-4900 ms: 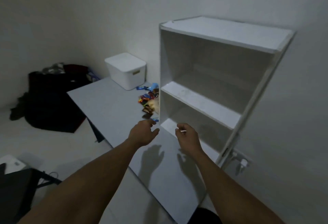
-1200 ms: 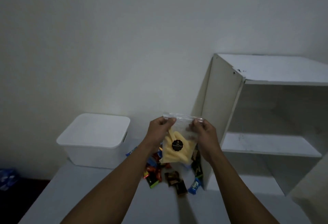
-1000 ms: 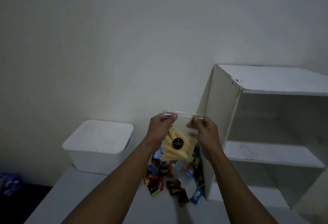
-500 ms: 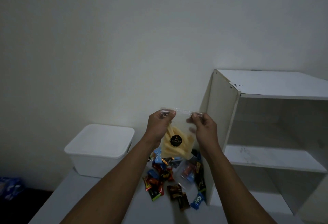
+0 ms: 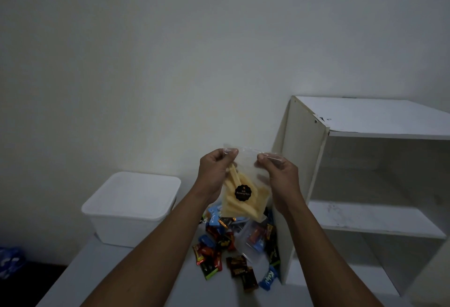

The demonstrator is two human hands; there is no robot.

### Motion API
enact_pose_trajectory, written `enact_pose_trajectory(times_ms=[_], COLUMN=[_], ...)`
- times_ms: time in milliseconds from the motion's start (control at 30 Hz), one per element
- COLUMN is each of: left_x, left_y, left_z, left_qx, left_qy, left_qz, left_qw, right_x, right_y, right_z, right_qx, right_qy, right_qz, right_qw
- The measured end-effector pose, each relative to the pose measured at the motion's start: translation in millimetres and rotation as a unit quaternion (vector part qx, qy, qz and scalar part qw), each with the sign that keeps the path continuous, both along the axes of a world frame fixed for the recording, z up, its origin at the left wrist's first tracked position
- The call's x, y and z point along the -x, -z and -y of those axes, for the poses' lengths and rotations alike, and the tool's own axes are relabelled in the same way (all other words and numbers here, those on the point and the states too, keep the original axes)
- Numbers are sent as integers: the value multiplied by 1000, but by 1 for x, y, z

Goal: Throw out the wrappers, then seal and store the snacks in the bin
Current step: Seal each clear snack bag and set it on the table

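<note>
I hold a clear zip bag of yellow snack sticks [image 5: 243,199] with a round black label up in front of me. My left hand [image 5: 215,173] pinches the top left corner of its zip strip. My right hand [image 5: 280,175] pinches the top right corner. Below the bag, a heap of small colourful snack packets [image 5: 233,250] lies on the table, with another clear bag [image 5: 253,241] among them. A white bin with its lid on [image 5: 131,207] stands at the back left of the table.
A white open shelf unit [image 5: 365,185] stands on the right, its side panel close to the snack heap. The grey table [image 5: 109,272] runs toward me. Something blue [image 5: 9,260] lies on the dark floor at far left. A bare wall is behind.
At first both hands were empty above the table. Over the last second both hands have kept pinching the bag's top, and the view has tilted slightly.
</note>
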State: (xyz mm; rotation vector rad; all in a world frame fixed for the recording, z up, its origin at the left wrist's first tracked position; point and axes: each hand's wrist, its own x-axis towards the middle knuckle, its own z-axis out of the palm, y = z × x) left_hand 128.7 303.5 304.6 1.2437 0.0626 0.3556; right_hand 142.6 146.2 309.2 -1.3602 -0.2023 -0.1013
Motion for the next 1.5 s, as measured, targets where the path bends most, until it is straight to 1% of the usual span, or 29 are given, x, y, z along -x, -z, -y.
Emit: enact_pose_trajectory(times_ms=[267, 367, 500, 633, 767, 867, 933, 1233, 1333, 1500], left_x=[-3, -3, -4, -5, -3, -2, -2, -3, -3, -4], left_y=[-3, -4, -2, 1, -1, -3, -4, -5, -5, -3], left_z=[3, 1, 0, 1, 0, 2, 5, 11, 13, 11], left_qx=[39, 32, -2, 5, -35, -98, -121, -123, -111, -91], left_qy=[1, 9, 21, 35, 51, 50, 43, 39, 41, 51], left_qz=[0, -15, -16, -16, -24, -21, -18, -7, -8, -11], left_qw=[999, 999, 1000, 999, 998, 994, 992, 992, 993, 994], right_x=[-6, -8, -8, -8, -9, -9, -9, -9, -11, -14], right_y=[3, 4, 3, 4, 3, 2, 2, 5, 1, -1], right_z=[2, 4, 5, 3, 6, 7, 6, 5, 6, 10], right_qx=[-15, -8, 8, 13, 51, 69, 71, 59, 55, 78], right_qy=[-4, -12, -31, -23, -29, -42, -47, -37, -41, -51], right_qz=[-6, -7, -6, -4, 15, 28, 34, 31, 38, 44], right_qw=[1000, 1000, 999, 1000, 998, 996, 996, 997, 997, 995])
